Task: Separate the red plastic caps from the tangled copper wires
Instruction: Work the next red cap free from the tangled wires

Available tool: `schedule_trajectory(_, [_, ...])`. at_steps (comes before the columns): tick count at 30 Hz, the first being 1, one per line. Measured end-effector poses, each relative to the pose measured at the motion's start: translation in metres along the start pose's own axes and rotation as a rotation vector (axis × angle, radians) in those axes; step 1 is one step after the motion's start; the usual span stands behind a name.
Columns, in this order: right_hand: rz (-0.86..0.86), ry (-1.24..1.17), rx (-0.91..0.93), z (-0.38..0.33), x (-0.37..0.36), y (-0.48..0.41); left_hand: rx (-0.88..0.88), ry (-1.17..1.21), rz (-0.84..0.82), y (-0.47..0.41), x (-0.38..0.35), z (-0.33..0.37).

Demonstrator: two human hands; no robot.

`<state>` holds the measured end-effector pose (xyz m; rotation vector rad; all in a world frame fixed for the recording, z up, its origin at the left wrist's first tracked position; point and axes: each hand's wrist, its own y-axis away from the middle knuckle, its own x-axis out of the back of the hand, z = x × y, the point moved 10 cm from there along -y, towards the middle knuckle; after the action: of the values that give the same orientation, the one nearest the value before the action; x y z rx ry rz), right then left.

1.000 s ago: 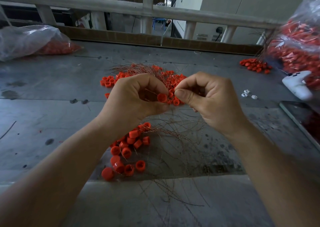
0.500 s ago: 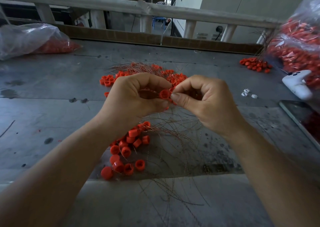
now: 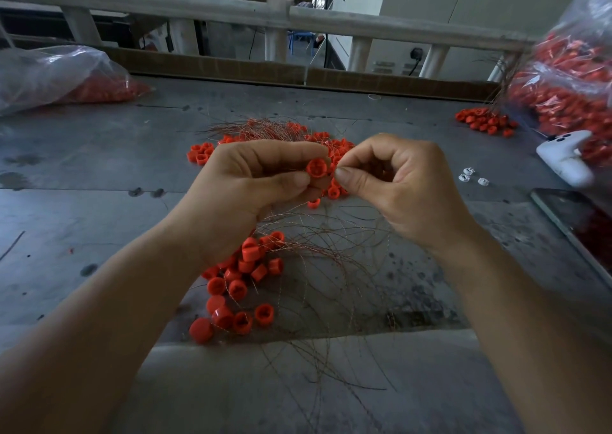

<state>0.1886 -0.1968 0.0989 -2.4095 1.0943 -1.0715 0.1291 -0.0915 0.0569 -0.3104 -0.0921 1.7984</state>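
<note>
A grey, stained tabletop (image 3: 99,221) fills most of the view, with a pale railing (image 3: 331,22) running along its far side. At the right edge a big clear plastic bag (image 3: 569,79) bulges with red caps and wire ends; a flatter clear bag (image 3: 56,75) with red caps inside lies at the far left. Both forearms reach in from the bottom. A dark phone (image 3: 576,228) lies flat near the right edge, and a white handheld device (image 3: 566,158) rests just beyond it, against the big bag.

Loose copper wires (image 3: 331,268) sprawl in thin loops across the middle of the tabletop, under and in front of the hands. A heap of red caps (image 3: 238,284) sits among the wires below the left wrist. Another heap (image 3: 331,145) mixed with wire lies behind the hands, and a smaller cluster (image 3: 483,120) sits beside the big bag.

The left hand (image 3: 251,185) is curled, its thumb and forefinger pinching one red cap (image 3: 316,168) held above the tabletop, open side toward the camera. The right hand (image 3: 397,185) is also curled, thumb and forefinger pressed together just beside that cap; whether a wire strand is caught between them is too fine to tell. Three small white pieces (image 3: 472,176) lie near the white device.
</note>
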Motion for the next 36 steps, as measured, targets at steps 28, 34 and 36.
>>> schedule_trajectory(28, [-0.088,-0.284,-0.157,0.015,-0.008,0.001,-0.044,0.068,-0.104,0.002,-0.010,0.004])
schedule_trajectory(34, [-0.179,-0.297,-0.200,0.020,-0.031,0.005,0.002,0.119,-0.162,0.002,-0.017,-0.004])
schedule_trajectory(36, [-0.162,-0.294,-0.200,0.021,-0.027,0.003,0.011,0.143,-0.139,0.001,-0.015,-0.006])
